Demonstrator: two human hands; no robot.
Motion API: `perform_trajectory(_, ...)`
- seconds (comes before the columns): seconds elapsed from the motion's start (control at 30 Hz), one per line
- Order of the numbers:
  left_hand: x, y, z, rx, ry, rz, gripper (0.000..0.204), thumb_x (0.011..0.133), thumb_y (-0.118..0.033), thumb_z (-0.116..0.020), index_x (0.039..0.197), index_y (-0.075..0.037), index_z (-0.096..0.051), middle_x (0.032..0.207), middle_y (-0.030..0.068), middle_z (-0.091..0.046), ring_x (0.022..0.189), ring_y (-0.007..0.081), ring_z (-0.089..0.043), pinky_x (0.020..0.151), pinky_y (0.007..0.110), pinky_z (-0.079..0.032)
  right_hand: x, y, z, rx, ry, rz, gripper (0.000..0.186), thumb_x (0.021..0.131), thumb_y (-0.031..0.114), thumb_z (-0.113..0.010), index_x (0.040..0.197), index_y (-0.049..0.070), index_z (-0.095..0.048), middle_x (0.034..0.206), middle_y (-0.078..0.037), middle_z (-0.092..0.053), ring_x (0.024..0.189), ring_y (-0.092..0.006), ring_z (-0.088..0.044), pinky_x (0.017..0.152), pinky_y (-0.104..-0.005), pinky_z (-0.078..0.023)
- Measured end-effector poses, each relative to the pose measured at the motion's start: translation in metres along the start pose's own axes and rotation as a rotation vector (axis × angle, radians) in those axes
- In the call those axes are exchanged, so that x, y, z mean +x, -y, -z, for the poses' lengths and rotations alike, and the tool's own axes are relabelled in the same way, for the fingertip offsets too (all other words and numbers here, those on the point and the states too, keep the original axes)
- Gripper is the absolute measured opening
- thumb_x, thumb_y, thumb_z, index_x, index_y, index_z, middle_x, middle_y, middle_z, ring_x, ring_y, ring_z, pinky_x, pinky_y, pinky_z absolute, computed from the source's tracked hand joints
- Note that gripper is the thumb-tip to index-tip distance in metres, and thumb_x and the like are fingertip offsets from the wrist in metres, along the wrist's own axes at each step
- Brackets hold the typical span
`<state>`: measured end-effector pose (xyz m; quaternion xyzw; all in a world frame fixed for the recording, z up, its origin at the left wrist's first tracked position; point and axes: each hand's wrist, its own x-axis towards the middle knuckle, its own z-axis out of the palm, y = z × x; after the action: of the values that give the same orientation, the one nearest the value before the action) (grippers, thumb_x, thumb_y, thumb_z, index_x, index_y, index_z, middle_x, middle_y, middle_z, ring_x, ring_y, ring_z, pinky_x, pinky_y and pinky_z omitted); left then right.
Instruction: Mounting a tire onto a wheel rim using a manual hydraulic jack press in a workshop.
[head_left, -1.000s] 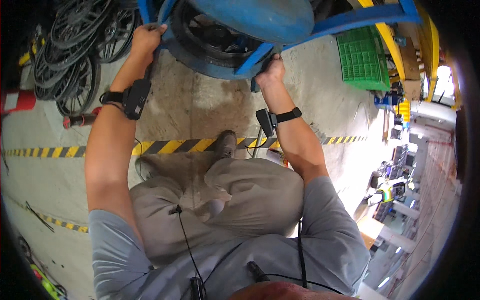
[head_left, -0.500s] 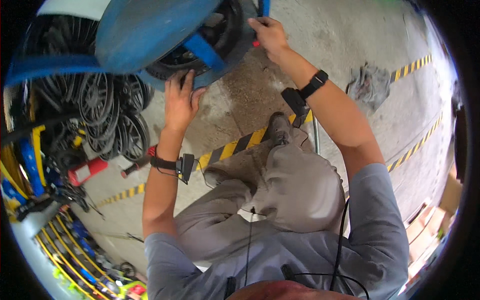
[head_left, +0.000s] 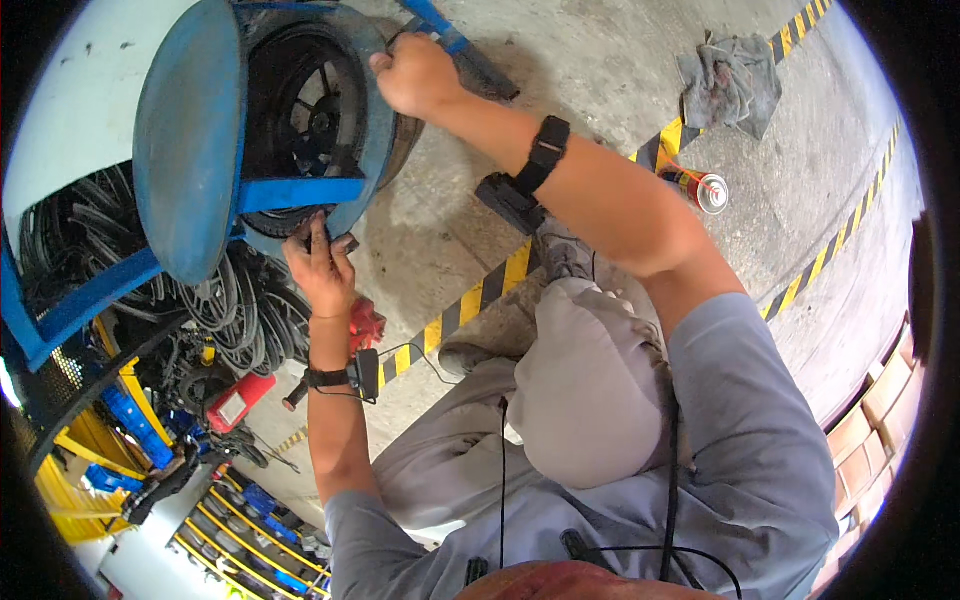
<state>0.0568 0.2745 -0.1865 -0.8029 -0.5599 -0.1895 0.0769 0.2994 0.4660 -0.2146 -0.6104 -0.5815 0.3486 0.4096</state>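
A blue round machine housing, with a disc-like outer panel and a crossbar, holds a black spoked wheel at upper left. My right hand is closed on the housing's upper right edge. My left hand grips the lower rim below the crossbar, its fingertips partly against the dark tyre. A small dark piece sits by its thumb, too small to make out.
Several stacked black rims, a red tool and a red box lie at left. A grey rag and spray can rest on the striped floor. Cardboard boxes line the lower right.
My view has swung round, so the housing now stands further left and more edge-on. Both hands stay on it, my right at the upper edge, my left below. The spray can has come into view.
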Motion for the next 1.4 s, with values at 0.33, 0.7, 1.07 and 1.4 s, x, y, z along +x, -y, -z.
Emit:
perform_trajectory(0.33, 0.000, 0.001, 0.004, 0.054, 0.069, 0.026, 0.047, 0.096, -0.028, -0.064, 0.130, 0.003, -0.057, 0.108, 0.0263, -0.054, 0.096, 0.0435, -0.051, 0.085, 0.050, -0.043, -0.007, 0.019, 0.012, 0.113, 0.076, -0.168, 0.038, 0.097, 0.027, -0.058, 0.104, -0.011, -0.060, 0.111, -0.032, -0.062, 0.105, -0.0494, -0.062, 0.094, -0.0538, -0.050)
perform_trajectory(0.7, 0.001, -0.003, 0.008, 0.054, 0.095, 0.083, 0.044, 0.099, -0.030, -0.061, 0.129, 0.002, -0.058, 0.109, 0.0256, -0.053, 0.096, 0.0435, -0.053, 0.087, 0.049, -0.044, -0.008, 0.023, 0.006, 0.251, 0.048, -0.163, 0.038, 0.095, 0.018, -0.060, 0.113, -0.014, -0.053, 0.117, -0.035, -0.055, 0.103, -0.0516, -0.062, 0.091, -0.0536, -0.052)
perform_trajectory(1.07, 0.010, -0.003, 0.009, 0.016, 0.085, 0.065, 0.046, 0.093, -0.025, -0.067, 0.129, 0.001, -0.054, 0.115, 0.0247, -0.056, 0.102, 0.0439, -0.052, 0.091, 0.052, -0.041, -0.010, 0.018, -0.001, 0.244, -0.051, -0.137, 0.035, 0.095, 0.022, -0.063, 0.107, -0.010, -0.059, 0.114, -0.034, -0.058, 0.104, -0.0515, -0.060, 0.089, -0.0573, -0.050)
perform_trajectory(1.4, -0.002, 0.006, 0.004, 0.020, -0.010, 0.025, 0.043, 0.089, -0.021, -0.070, 0.124, 0.000, -0.060, 0.121, 0.0251, -0.059, 0.106, 0.0449, -0.054, 0.093, 0.053, -0.043, -0.003, 0.025, -0.010, 0.054, -0.039, -0.119, 0.034, 0.090, 0.028, -0.066, 0.091, -0.006, -0.069, 0.096, -0.030, -0.065, 0.100, -0.0461, -0.062, 0.091, -0.0532, -0.051)
